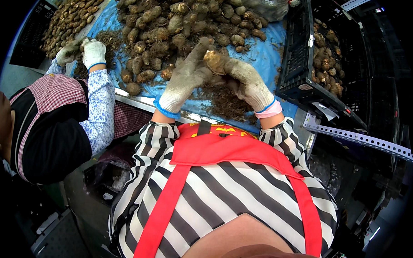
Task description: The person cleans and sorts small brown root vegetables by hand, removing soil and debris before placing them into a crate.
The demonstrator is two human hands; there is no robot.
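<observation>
Before my chest, both hands wear soiled white knit gloves. My right hand (249,79) is closed, its fingers bent around a small brown taro corm (214,62) with a pale yellowish patch on its upper side. My left hand (186,77) comes up on the other side of the corm, fingers stretched out and pointing away from me, its edge against the corm. Below the hands lies a heap of dark, hairy root scraps (226,102). Just beyond them rises a big pile of unpeeled, rooty taro corms (180,27) on a blue plastic sheet (270,54).
On the right stands a black plastic crate (299,48) with several corms inside, beside a perforated metal bar (361,141). A full clear plastic bag (266,4) lies at the back. To my left a co-worker's gloved hands (93,52) work near another corm pile (68,24).
</observation>
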